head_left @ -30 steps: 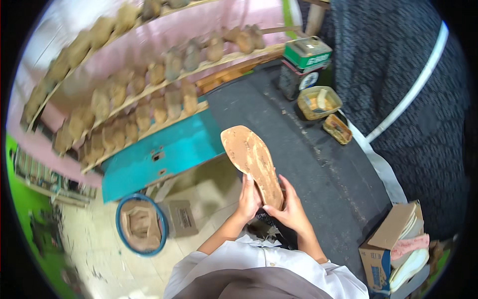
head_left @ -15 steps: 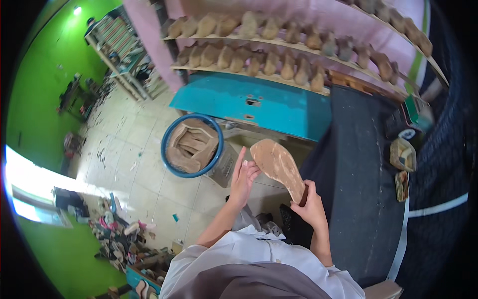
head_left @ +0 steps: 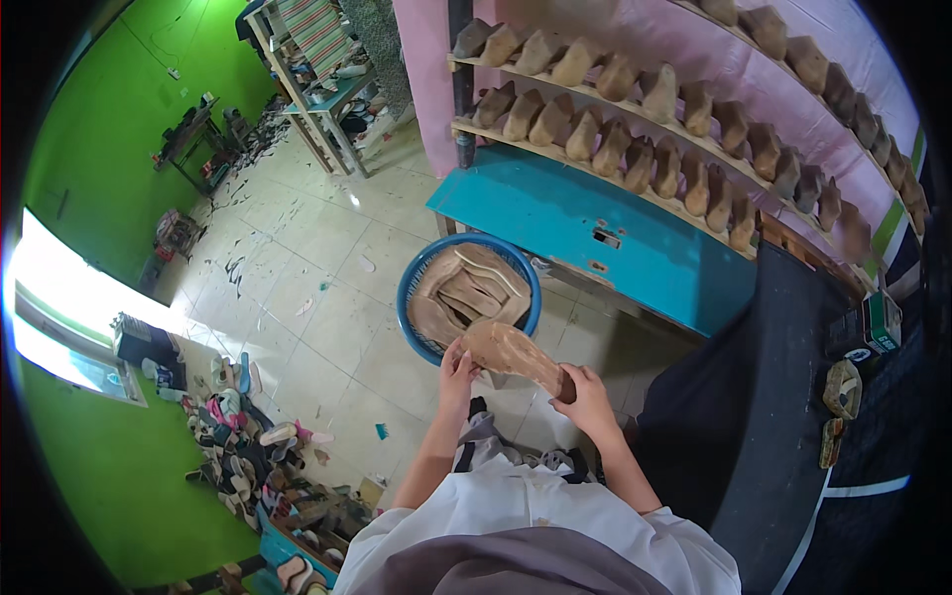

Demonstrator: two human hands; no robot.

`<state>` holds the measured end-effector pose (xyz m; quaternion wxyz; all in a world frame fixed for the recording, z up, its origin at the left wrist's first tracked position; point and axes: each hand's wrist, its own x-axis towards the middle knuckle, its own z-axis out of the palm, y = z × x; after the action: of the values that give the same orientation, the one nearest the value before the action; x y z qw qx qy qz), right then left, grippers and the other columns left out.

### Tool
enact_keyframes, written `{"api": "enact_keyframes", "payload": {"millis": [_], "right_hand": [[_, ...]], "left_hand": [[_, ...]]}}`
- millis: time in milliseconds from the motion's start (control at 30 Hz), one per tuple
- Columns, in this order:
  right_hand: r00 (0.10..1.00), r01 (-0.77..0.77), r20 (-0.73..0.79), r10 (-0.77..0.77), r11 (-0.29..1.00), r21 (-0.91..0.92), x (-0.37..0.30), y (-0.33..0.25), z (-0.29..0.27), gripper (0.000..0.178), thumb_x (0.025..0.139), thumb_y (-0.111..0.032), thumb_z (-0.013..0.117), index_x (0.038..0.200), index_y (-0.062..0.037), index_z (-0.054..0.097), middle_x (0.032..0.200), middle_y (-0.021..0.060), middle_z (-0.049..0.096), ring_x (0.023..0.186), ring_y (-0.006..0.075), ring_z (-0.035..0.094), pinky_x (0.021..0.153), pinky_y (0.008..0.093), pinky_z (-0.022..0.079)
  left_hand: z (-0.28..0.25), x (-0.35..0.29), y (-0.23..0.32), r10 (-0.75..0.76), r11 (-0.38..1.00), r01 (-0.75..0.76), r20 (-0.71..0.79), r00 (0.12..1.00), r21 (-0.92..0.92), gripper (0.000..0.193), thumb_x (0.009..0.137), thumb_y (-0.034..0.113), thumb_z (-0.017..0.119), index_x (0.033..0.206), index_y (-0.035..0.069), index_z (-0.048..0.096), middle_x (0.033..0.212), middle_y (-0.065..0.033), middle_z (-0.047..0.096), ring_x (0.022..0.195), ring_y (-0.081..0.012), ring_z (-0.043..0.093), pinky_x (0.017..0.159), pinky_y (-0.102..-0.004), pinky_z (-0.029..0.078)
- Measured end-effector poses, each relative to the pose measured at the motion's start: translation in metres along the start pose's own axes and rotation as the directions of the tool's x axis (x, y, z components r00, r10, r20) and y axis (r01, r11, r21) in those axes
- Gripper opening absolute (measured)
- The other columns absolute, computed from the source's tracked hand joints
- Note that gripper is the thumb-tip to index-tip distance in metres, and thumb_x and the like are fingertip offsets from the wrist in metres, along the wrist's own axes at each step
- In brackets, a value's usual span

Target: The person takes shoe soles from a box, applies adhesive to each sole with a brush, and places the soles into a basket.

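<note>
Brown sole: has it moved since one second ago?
Yes, the brown sole moved left: it appeared over the black-covered table; now it overlaps the blue basket in view.

The insole (head_left: 511,352) is streaked pale over patchy, matt brown. Blue plastic is seen in the basket (head_left: 404,305), dull wood in the shoe lasts (head_left: 718,196). The worktop (head_left: 778,387) is covered with matt black cloth; the floor (head_left: 332,248) is laid with glossy tiles.
</note>
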<state>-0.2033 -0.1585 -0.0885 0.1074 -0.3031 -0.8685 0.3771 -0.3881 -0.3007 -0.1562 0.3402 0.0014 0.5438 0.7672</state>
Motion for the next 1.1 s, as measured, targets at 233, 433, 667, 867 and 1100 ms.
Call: {"api": "enact_keyframes", "payload": {"millis": [233, 433, 667, 867, 1100], "right_hand": [[0.996, 0.018, -0.088, -0.023, 0.998, -0.055, 0.092, 0.027, 0.108, 0.062, 0.053, -0.012, 0.079, 0.111, -0.0124, 0.055, 0.101, 0.0111, 0.058, 0.096, 0.0323, 0.054, 0.085, 0.0423, 0.042], [0.993, -0.066, -0.095, 0.074, 0.994, 0.081, 0.160, 0.047, 0.166, 0.064, 0.049, -0.008, 0.080, 0.108, -0.0110, 0.057, 0.102, 0.0111, 0.059, 0.097, 0.0324, 0.055, 0.087, 0.0403, 0.042], [0.984, -0.131, -0.102, 0.144, 0.983, 0.127, 0.213, 0.070, 0.199, 0.063, 0.048, -0.004, 0.079, 0.108, -0.0101, 0.057, 0.105, 0.0125, 0.059, 0.099, 0.0334, 0.054, 0.091, 0.0383, 0.041], [0.974, -0.174, -0.144, 0.176, 0.984, 0.027, 0.236, 0.091, 0.229, 0.061, 0.050, 0.001, 0.076, 0.108, -0.0106, 0.057, 0.107, 0.0127, 0.058, 0.104, 0.0334, 0.051, 0.092, 0.0384, 0.040], [0.974, -0.175, -0.138, 0.178, 0.984, 0.034, 0.237, 0.098, 0.235, 0.064, 0.053, -0.001, 0.077, 0.113, -0.0118, 0.056, 0.110, 0.0107, 0.057, 0.106, 0.0314, 0.049, 0.093, 0.0378, 0.040]], "left_hand": [[-0.072, 0.100, 0.006, -0.079, 0.940, 0.090, -0.049, 0.996, 0.329, 0.042, 0.091, 0.014, 0.049, 0.131, 0.009, 0.037, 0.097, -0.0057, 0.056, 0.082, -0.0104, 0.053, 0.071, -0.0246, 0.043], [-0.114, 0.189, -0.018, 0.059, 0.670, -0.074, 0.046, 0.997, 0.739, 0.051, 0.088, 0.022, 0.051, 0.133, 0.006, 0.033, 0.116, -0.0170, 0.055, 0.104, -0.0279, 0.054, 0.083, -0.0366, 0.042], [-0.111, 0.232, -0.013, 0.128, 0.312, -0.201, 0.168, 0.977, 0.929, 0.058, 0.082, 0.017, 0.053, 0.135, 0.008, 0.032, 0.128, -0.0221, 0.045, 0.118, -0.0342, 0.043, 0.103, -0.0441, 0.027], [-0.091, 0.239, -0.017, 0.174, -0.044, -0.423, 0.424, 0.889, 0.905, 0.057, 0.081, 0.013, 0.054, 0.135, 0.019, 0.035, 0.140, -0.0173, 0.031, 0.128, -0.0355, 0.031, 0.104, -0.0448, 0.026], [-0.082, 0.252, -0.038, -0.019, -0.214, -0.470, 0.477, 0.879, 0.856, 0.052, 0.085, 0.024, 0.048, 0.135, 0.031, 0.036, 0.145, -0.0081, 0.024, 0.133, -0.0303, 0.025, 0.106, -0.0484, 0.023]]}}
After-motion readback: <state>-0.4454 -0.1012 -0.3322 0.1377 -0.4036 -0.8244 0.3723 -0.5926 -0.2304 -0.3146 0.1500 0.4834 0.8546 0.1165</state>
